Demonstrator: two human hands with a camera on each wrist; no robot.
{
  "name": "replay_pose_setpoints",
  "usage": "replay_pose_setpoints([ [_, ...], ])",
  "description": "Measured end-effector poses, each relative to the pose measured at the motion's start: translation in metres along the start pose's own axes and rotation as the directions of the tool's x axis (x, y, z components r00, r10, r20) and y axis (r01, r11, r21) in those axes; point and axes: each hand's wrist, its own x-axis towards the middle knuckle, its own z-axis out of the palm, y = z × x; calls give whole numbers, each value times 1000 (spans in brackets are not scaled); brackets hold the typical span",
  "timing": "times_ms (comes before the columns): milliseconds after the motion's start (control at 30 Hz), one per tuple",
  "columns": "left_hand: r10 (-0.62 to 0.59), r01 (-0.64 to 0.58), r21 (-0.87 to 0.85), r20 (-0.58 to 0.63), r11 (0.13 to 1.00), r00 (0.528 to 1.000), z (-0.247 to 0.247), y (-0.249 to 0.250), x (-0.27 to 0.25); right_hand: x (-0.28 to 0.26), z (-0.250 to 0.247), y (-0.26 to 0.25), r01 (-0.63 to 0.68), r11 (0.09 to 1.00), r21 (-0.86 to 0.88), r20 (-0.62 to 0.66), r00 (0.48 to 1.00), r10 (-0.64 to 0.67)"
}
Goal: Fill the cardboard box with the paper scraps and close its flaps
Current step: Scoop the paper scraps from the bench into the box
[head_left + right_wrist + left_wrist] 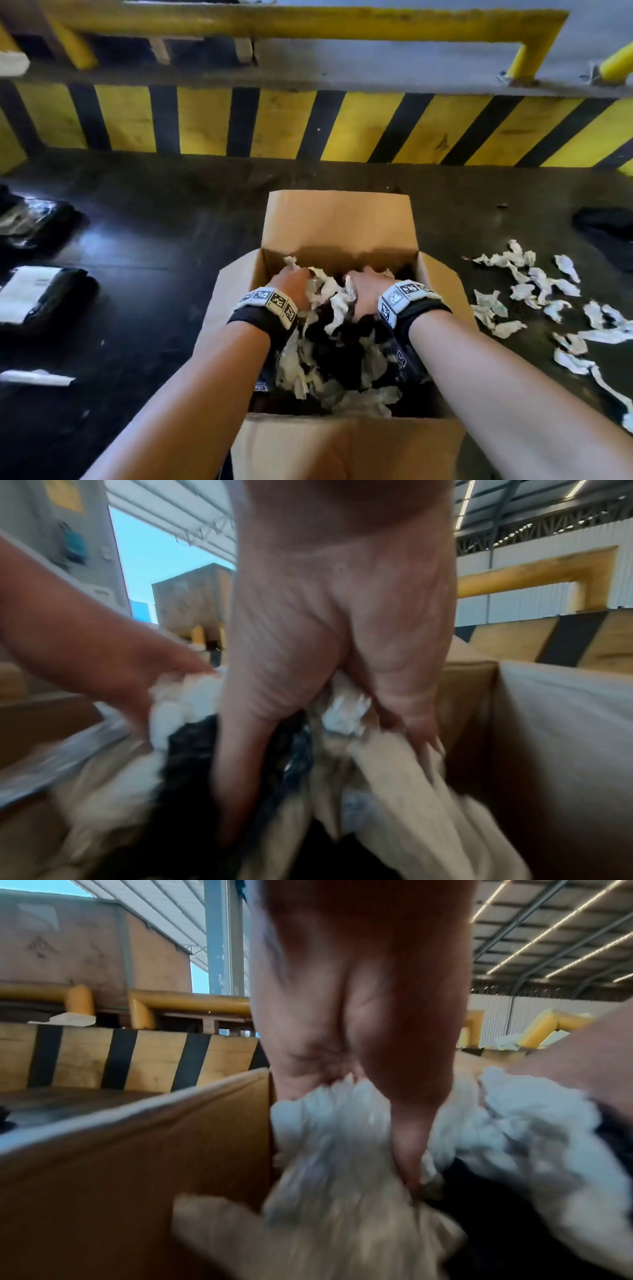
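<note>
An open cardboard box [339, 219] stands in front of me with its flaps up, holding crumpled white paper scraps [329, 301] over dark plastic-wrapped items [342, 349]. Both hands are down inside it. My left hand [291, 284] grips a wad of scraps [325, 1137] by the left box wall [137, 1150]. My right hand [366, 287] grips more scraps [346, 715] between thumb and fingers, close to the right wall [548, 750]. Several loose scraps [534, 284] lie on the dark surface to the box's right.
A yellow-and-black striped barrier [308, 126] and a yellow rail [308, 24] run behind the box. Black wrapped packages [41, 294] and a white paper roll [37, 377] lie at the left. A dark object [606, 226] sits at the far right.
</note>
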Motion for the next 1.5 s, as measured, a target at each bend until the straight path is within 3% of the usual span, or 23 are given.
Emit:
replay_pose_setpoints([
  [100,-17,8,42,219,999,975,23,-21,25,23,13,16,20,1000,-21,101,995,-18],
  [167,-38,28,34,350,999,936,52,-36,42,28,27,20,-55,999,-1,98,994,54],
  [267,-150,115,109,414,987,898,128,-71,96,94,70,45,-112,988,-110,221,966,134],
  [333,-131,63,165,442,984,887,131,-64,91,146,98,67,-47,987,-154,284,954,90],
  [400,-43,-35,173,427,984,903,101,-46,76,135,74,57,-22,989,-149,331,941,70],
  [467,16,-89,170,391,981,920,61,-32,64,75,17,24,51,989,-136,311,950,-6],
  [600,62,-118,176,293,977,954,17,-15,68,73,-14,11,78,993,-83,266,962,-54],
  [667,50,-97,142,300,985,953,15,-3,70,84,-6,7,148,988,-33,218,966,-137],
  [767,-58,-8,178,360,984,931,56,-15,72,64,8,-5,142,987,-72,232,965,-122],
  [867,-107,23,212,397,977,912,137,-64,125,58,28,-1,111,968,-227,285,958,-43],
  [933,-124,49,183,428,982,895,171,-91,166,65,28,5,113,972,-207,287,957,-50],
  [967,-124,51,175,442,983,889,160,-88,165,69,24,10,121,971,-208,278,959,-60],
  [1133,-60,15,150,299,989,952,46,-23,99,66,8,21,55,991,-118,184,982,-33],
  [1266,-122,67,171,337,983,933,72,-26,82,67,36,20,12,975,-220,262,964,48],
  [1366,-165,88,201,405,976,900,75,-31,63,59,31,19,57,976,-211,273,962,2],
  [1500,-105,40,212,305,976,947,36,-17,50,54,0,20,62,978,-199,214,977,-18],
])
